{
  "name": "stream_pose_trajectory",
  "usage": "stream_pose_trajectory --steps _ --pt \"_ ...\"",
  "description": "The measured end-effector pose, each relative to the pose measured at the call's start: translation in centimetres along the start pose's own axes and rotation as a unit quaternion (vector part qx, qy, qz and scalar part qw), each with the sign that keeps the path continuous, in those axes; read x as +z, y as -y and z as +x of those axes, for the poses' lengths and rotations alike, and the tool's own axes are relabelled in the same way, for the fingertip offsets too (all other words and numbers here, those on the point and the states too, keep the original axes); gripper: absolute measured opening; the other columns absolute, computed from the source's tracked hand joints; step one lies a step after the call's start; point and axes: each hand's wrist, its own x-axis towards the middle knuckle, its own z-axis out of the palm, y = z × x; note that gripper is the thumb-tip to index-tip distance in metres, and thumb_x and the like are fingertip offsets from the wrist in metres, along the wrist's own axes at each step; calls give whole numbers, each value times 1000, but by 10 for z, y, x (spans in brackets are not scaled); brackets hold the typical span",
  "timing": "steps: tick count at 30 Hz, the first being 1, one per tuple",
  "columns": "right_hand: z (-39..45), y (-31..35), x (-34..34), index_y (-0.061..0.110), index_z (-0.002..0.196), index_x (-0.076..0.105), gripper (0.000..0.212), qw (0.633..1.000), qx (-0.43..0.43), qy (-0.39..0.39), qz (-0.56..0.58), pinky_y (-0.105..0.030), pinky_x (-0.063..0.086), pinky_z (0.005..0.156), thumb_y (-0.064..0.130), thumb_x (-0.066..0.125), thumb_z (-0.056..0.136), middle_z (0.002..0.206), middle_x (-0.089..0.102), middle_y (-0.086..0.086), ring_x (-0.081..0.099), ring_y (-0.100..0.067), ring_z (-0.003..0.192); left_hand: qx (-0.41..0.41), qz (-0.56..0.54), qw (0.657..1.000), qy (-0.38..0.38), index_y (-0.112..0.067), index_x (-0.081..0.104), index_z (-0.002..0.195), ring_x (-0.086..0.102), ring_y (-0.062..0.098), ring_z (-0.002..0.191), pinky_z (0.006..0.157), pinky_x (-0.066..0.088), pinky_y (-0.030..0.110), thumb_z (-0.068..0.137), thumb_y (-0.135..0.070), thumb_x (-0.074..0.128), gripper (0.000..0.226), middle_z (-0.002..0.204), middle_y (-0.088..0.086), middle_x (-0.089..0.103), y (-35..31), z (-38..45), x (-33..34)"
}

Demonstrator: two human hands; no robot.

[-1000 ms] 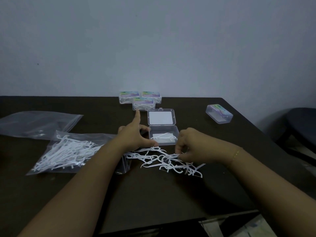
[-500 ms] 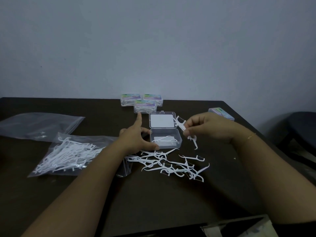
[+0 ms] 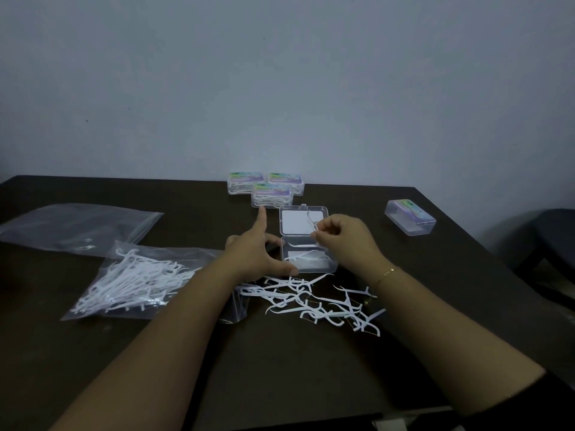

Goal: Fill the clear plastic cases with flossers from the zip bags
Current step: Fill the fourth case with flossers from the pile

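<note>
Dark table (image 3: 280,362) against plain grey wall (image 3: 280,88).

A dark table (image 3: 280,368) carries an open case (image 3: 308,256). Behind it sit three closed cases (image 3: 272,194), right another case (image 3: 410,221), left two bags (image 3: 133,284), in front loose flossers (image 3: 317,303).

Dark table (image 3: 280,368); possibly a dark chair (image 3: 553,237) beside it.
</note>
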Motion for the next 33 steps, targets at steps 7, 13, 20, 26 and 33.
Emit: stream_pose_trajectory --steps 7,13,20,26,33 --pt "-1 7 -11 10 110 71 23 989 -45 82 -119 -14 43 70 19 63 89 108 68 -2 57 -8 84 -1 -4 1000 1 -22 -19 149 31 13 138 113 15 35 68 -47 80 130 127 -20 59 -5 -3 -1" --pt "-3 9 -21 12 109 71 22 981 -44 143 -124 -25 48 91 16 63 89 111 69 -2 61 -12 97 -4 -9 1000 2 -22 -19 149 30 13 139 113 13 35 69 -47 80 130 128 -19 59 -6 -4 -1" --pt "-15 13 -45 18 106 71 18 972 -57 162 -162 -10 42 74 18 62 90 100 66 7 57 -2 85 -3 -8 1000 1 -21 -18 149 28 15 140 113 13 36 70 -47 79 128 128 -19 58 -7 -5 -2" --pt "-36 6 -68 25 115 63 31 912 31 310 -265 -23 44 89 15 66 86 104 59 10 54 -6 94 -5 -11 1000 0 -25 -18 149 27 18 141 113 14 36 65 -52 80 132 125 -21 60 0 0 -1" --pt "-47 -16 -72 32 133 50 54 891 16 338 -304 -23 40 97 24 70 83 123 43 10 45 -9 111 -1 -3 1000 -5 -22 -18 150 28 15 141 113 13 38 68 -48 80 130 127 -20 60 -3 -1 0"
